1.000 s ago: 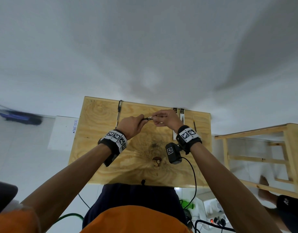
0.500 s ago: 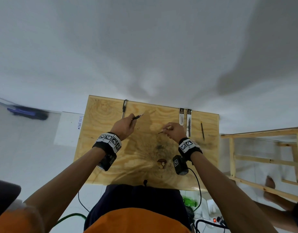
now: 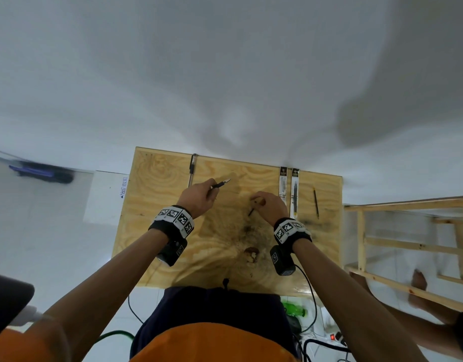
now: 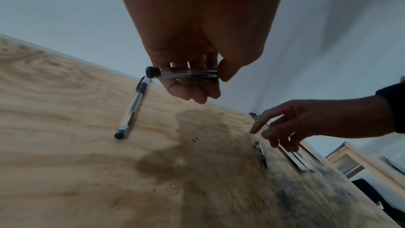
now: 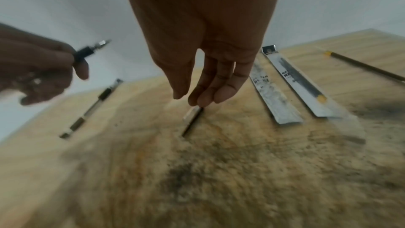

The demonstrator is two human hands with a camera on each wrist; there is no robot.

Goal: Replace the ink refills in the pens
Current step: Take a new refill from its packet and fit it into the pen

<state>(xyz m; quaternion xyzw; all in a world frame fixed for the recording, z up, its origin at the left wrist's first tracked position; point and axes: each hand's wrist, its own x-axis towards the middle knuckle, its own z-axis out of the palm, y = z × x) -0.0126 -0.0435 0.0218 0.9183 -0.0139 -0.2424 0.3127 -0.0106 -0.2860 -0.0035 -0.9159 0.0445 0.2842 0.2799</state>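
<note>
The plywood table (image 3: 157, 194) carries everything. The left hand (image 3: 199, 195) is curled round a pen barrel (image 4: 186, 73), held above the table at about 11 o'clock from the right hand (image 3: 268, 207), its open threaded end pointing toward 2 o'clock. The right hand's fingers hang nearly straight, fingertips (image 5: 203, 100) touching the small tip piece (image 5: 192, 120) lying on the table, long axis running 1 to 7 o'clock. It grips nothing. 2 refill packets (image 5: 274, 100) lie at its 2 o'clock, nearer the right hand. A loose refill (image 3: 316, 202) lies beyond. A second pen (image 4: 131, 110) lies at 10 o'clock. The packet print reads partly "GEL PEN RE…"; "DENIL STAR" apparently marks a white board (image 3: 105, 197).
</note>
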